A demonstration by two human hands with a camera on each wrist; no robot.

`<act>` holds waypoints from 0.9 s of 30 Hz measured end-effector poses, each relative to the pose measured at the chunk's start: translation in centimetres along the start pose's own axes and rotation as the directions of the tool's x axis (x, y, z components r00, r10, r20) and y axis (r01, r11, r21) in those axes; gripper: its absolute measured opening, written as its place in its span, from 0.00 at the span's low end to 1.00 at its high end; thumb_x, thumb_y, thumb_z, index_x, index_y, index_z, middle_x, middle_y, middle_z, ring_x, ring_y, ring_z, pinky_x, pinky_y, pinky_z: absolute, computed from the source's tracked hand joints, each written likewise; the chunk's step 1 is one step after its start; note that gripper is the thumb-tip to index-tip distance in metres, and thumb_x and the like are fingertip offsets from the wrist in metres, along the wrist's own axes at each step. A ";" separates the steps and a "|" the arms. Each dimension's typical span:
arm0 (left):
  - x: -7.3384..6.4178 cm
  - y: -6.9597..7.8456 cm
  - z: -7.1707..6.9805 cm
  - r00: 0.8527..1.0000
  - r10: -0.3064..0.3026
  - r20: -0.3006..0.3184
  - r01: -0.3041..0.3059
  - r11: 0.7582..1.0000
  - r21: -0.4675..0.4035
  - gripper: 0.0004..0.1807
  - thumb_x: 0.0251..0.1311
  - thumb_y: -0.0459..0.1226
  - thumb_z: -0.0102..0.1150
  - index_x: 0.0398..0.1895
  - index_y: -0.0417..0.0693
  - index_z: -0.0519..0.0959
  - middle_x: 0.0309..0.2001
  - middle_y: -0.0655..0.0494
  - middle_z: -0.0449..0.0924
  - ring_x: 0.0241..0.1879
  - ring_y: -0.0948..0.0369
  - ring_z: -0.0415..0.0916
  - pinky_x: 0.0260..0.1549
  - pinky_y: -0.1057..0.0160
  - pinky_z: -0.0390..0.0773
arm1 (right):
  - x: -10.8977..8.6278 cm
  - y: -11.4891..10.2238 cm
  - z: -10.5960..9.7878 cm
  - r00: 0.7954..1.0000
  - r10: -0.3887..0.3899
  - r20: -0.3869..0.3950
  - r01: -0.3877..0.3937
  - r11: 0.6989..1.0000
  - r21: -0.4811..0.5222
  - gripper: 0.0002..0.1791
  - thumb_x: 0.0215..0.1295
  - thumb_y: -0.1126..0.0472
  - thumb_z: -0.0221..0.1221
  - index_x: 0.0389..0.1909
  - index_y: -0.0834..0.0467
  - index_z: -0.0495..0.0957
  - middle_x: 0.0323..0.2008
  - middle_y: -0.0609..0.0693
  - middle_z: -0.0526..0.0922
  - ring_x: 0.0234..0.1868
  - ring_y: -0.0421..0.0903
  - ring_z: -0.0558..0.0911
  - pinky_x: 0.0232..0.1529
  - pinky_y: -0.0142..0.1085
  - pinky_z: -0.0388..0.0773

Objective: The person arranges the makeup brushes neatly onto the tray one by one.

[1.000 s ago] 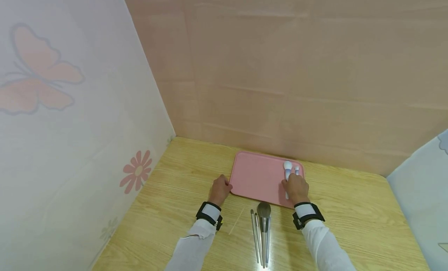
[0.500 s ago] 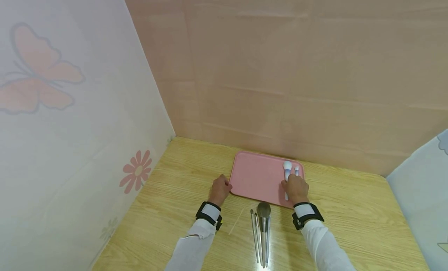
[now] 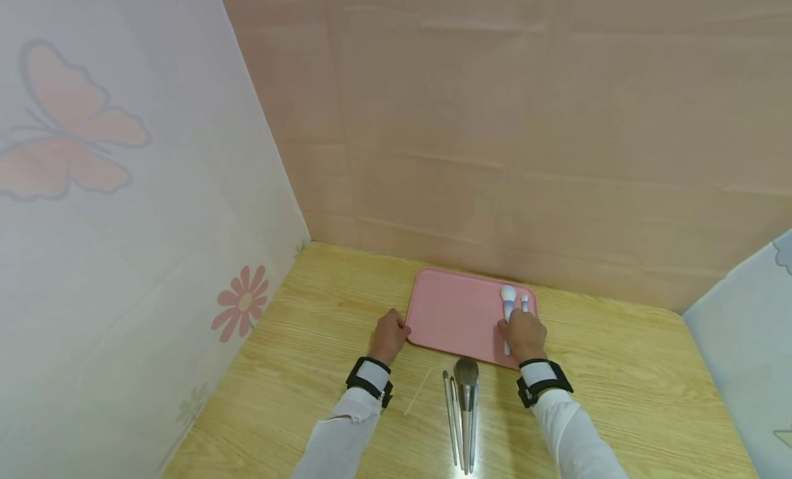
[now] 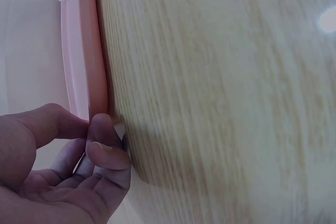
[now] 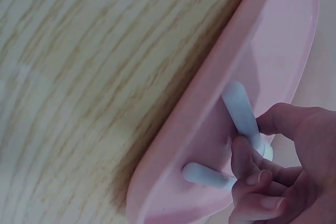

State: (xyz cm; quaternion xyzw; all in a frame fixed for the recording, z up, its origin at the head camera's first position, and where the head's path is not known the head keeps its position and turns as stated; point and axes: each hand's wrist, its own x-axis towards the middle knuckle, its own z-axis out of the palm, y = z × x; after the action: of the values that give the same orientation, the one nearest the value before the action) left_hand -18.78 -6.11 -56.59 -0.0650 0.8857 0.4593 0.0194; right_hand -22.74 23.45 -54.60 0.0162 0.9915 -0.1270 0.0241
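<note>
A pink tray lies flat on the wooden table. My left hand pinches its near left corner between thumb and fingers, as the left wrist view shows. At the tray's right end, my right hand pinches the handle of a white makeup brush with thumb and forefinger. The brush's fluffy head points to the far side. A smaller white makeup brush lies in the tray to the right of it, partly hidden by the right hand's fingers.
In front of the tray, several grey-handled makeup brushes lie side by side, among them a big dark-headed brush. A thin pale stick or mark is left of them. A tan backdrop rises behind the table.
The held white brush has shifted very slightly toward the tray's near edge. Both hands otherwise stay where they were.
</note>
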 end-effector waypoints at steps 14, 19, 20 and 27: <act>0.2 0.0 0.1 1.000 -0.001 -0.007 0.001 1.000 0.016 0.06 0.58 0.28 0.61 0.29 0.40 0.73 0.25 0.51 0.74 0.24 0.60 0.68 0.23 0.65 0.67 | 0.0 -0.1 -0.1 0.999 -0.012 -0.039 0.012 1.000 0.003 0.17 0.63 0.56 0.60 0.25 0.67 0.74 0.18 0.55 0.74 0.18 0.49 0.73 0.16 0.41 0.67; 0.0 0.1 0.1 1.000 -0.001 -0.008 0.001 1.000 0.015 0.05 0.59 0.28 0.61 0.29 0.40 0.74 0.26 0.51 0.74 0.25 0.61 0.68 0.23 0.66 0.67 | 0.0 0.0 -0.1 1.000 -0.002 -0.020 0.002 1.000 0.004 0.17 0.63 0.56 0.60 0.28 0.69 0.75 0.18 0.56 0.75 0.19 0.50 0.74 0.17 0.41 0.68; 0.0 0.1 0.1 1.000 0.000 -0.008 0.001 1.000 0.014 0.05 0.59 0.28 0.61 0.29 0.40 0.74 0.26 0.51 0.74 0.25 0.61 0.68 0.23 0.66 0.67 | 0.0 0.0 -0.1 1.000 0.001 -0.017 -0.001 1.000 0.006 0.17 0.63 0.56 0.60 0.29 0.69 0.75 0.18 0.56 0.75 0.19 0.50 0.74 0.17 0.41 0.68; -0.3 0.4 0.0 1.000 0.001 -0.011 -0.001 1.000 -0.001 0.05 0.59 0.27 0.61 0.29 0.39 0.74 0.25 0.51 0.74 0.24 0.60 0.67 0.22 0.65 0.66 | 0.1 0.1 -0.1 1.000 0.017 -0.001 -0.017 1.000 0.010 0.17 0.62 0.56 0.60 0.30 0.69 0.75 0.20 0.57 0.77 0.20 0.50 0.76 0.18 0.42 0.69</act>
State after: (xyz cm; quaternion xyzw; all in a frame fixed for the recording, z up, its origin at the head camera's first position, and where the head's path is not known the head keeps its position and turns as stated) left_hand -18.56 -5.85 -56.23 -0.0673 0.8855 0.4595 0.0144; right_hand -22.87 23.58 -54.50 0.0250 0.9906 -0.1319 0.0244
